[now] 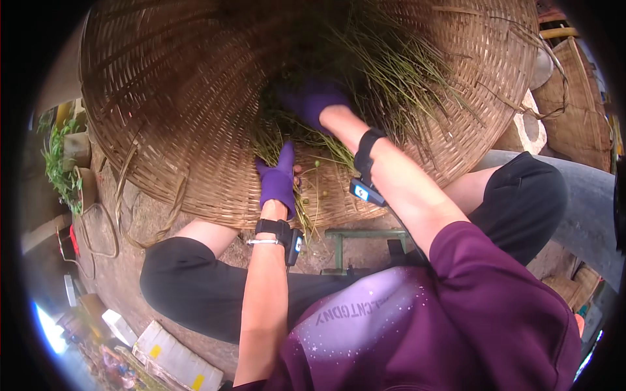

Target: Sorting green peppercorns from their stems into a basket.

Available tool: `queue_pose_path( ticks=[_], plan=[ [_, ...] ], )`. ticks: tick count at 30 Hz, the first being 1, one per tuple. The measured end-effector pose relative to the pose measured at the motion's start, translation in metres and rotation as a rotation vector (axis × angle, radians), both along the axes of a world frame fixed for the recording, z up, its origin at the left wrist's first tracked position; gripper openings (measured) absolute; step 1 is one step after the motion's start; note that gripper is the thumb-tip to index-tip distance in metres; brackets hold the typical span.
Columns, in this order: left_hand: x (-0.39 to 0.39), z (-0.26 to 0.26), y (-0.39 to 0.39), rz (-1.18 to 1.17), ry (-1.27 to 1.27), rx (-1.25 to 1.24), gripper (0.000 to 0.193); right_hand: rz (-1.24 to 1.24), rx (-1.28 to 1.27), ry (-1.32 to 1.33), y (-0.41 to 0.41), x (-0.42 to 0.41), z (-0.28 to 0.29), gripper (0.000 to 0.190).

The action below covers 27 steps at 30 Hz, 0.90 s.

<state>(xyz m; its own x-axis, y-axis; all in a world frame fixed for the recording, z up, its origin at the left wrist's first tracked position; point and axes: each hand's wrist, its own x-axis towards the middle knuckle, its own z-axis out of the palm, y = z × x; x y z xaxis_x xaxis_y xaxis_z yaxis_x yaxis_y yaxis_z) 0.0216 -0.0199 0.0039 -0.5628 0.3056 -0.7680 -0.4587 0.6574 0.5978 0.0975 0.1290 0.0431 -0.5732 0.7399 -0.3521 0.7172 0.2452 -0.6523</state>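
Observation:
A big shallow woven bamboo basket lies before me, its near rim over my legs. A heap of thin green plant stalks spreads across its middle and right. My left hand, in a purple glove, is near the front rim with its thumb pointing up. Its fingers curl around a few thin stems, whose ends hang over the rim. Reaching farther in, my right hand, also in a purple glove, is among the stalks. It is blurred and its fingers are hidden in shadow. Small round green pods lie beside my left hand.
Rope loops hang from the basket's left and right sides. Under the front rim is a green metal frame. Potted green plants stand at left, a white foam box at lower left, and a grey curved surface at right.

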Motion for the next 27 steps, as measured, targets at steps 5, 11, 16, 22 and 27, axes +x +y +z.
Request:
queue_pose_path(
  ticks=[5, 11, 16, 22, 27],
  plan=[
    [-0.014, -0.005, 0.000, 0.029, -0.199, 0.121, 0.034, 0.231, 0.196, -0.256, -0.032, 0.001, -0.099, 0.069],
    [-0.029, -0.018, -0.009, 0.040, -0.430, 0.237, 0.030, 0.297, -0.150, 0.146, 0.039, 0.015, -0.071, 0.048],
    [-0.029, -0.040, -0.014, -0.047, -0.446, 0.292, 0.030, 0.602, -0.082, 0.096, 0.002, 0.019, -0.023, 0.052],
    [-0.022, -0.071, -0.019, 0.276, -0.422, 0.306, 0.038, 0.250, 0.340, 0.320, -0.088, 0.006, -0.034, 0.025],
    [-0.015, -0.057, -0.032, 0.049, -0.319, 0.181, 0.034, 0.184, 0.094, 0.248, -0.077, -0.002, -0.072, 0.023]
  ],
)
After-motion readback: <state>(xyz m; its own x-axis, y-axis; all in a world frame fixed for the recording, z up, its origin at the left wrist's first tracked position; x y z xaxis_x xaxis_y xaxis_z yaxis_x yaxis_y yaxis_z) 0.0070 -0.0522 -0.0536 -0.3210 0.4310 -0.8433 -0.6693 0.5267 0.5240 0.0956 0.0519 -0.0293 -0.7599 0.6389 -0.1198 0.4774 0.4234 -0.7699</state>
